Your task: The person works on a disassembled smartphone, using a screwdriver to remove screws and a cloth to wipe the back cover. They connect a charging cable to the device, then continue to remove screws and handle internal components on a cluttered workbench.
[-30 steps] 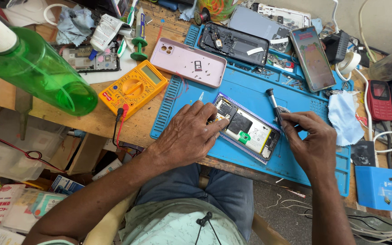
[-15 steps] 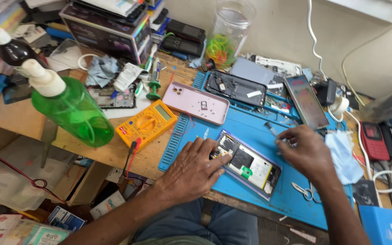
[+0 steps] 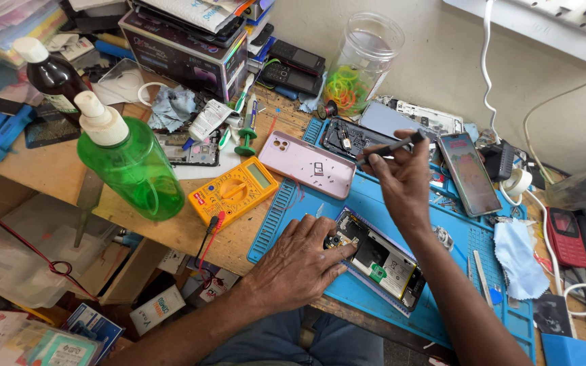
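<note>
Our left hand [image 3: 300,261] lies flat and spread on the near end of the open phone [image 3: 374,259], at about six o'clock in the view, fingers released but pressing down; we judge this is to keep the phone from sliding on the blue mat [image 3: 483,271]. Our right hand [image 3: 401,179] is lifted above the mat, toward one o'clock from the phone, and it pinches a thin dark tool [image 3: 391,147] between thumb and fingers, with the tool pointing sideways to three o'clock, well clear of the phone. It looks like a screwdriver, but the tip is too small to tell. The open phone lies diagonally on the mat with its inside up, so the board and the small green part are free to reach. At eleven o'clock from it lies the pink cover [image 3: 310,171] with tiny screws on its flat back; it seems to serve as a small tray, so that they do not roll away. Just left of the mat lies the yellow meter [image 3: 233,190], with its red lead hanging over the table edge. The green bottle [image 3: 133,166] stands at nine o'clock, well apart from the work. A lit phone [image 3: 469,173] lies at two o'clock, and a blue cloth [image 3: 517,254] at three o'clock, near the right arm.
</note>
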